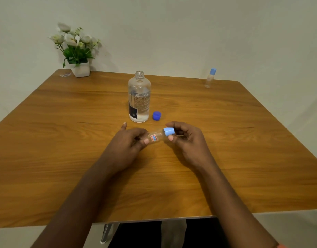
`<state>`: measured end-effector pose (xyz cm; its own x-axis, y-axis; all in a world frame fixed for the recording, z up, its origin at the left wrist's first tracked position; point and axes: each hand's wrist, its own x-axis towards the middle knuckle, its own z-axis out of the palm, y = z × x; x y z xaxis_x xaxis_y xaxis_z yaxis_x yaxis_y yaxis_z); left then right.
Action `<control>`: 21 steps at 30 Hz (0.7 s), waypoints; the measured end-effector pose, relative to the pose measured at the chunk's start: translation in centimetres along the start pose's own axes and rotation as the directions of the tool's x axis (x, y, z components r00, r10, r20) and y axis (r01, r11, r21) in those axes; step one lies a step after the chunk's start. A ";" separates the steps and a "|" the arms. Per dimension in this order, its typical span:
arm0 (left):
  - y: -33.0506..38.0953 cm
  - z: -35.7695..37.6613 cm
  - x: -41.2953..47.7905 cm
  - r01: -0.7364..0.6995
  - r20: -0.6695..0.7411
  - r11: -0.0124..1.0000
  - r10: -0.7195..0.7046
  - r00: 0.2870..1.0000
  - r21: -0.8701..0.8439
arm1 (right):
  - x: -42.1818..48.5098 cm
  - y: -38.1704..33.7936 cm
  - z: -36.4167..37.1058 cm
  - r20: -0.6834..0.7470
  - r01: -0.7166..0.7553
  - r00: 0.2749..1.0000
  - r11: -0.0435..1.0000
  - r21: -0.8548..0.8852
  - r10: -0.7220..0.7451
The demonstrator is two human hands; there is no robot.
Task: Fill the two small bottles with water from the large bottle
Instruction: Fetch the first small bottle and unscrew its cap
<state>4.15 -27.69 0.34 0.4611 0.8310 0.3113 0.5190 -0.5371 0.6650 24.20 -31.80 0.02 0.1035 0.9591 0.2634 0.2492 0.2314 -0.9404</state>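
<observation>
A small clear bottle (156, 137) with a red and blue label lies sideways between my hands above the table. My left hand (131, 140) grips its body, index finger sticking out. My right hand (184, 137) pinches its light blue cap (169, 131) between thumb and fingers. Behind them the large clear bottle (139, 97) stands upright without a cap, holding water to roughly two thirds of its height. Its dark blue cap (156, 115) lies on the table just right of it. A second small bottle (210, 78) with a light blue cap stands at the far right.
The wooden table (64, 149) reaches to a pale wall. A white pot of white flowers (77, 51) stands at the far left corner, with a small clear scrap (65, 75) beside it. The table's front edge runs just below my forearms.
</observation>
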 end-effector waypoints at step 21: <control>-0.8 0.2 0.3 -0.031 -0.038 0.984 0.039 0.999 0.174 | -0.1 -0.1 -0.1 -0.147 -0.067 0.988 0.988 -0.142 0.046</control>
<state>4.00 -27.06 -0.18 0.4534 0.8145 0.3620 0.6215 -0.5800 0.5266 24.22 -31.92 0.09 0.2549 0.9345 0.2484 0.3758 0.1410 -0.9159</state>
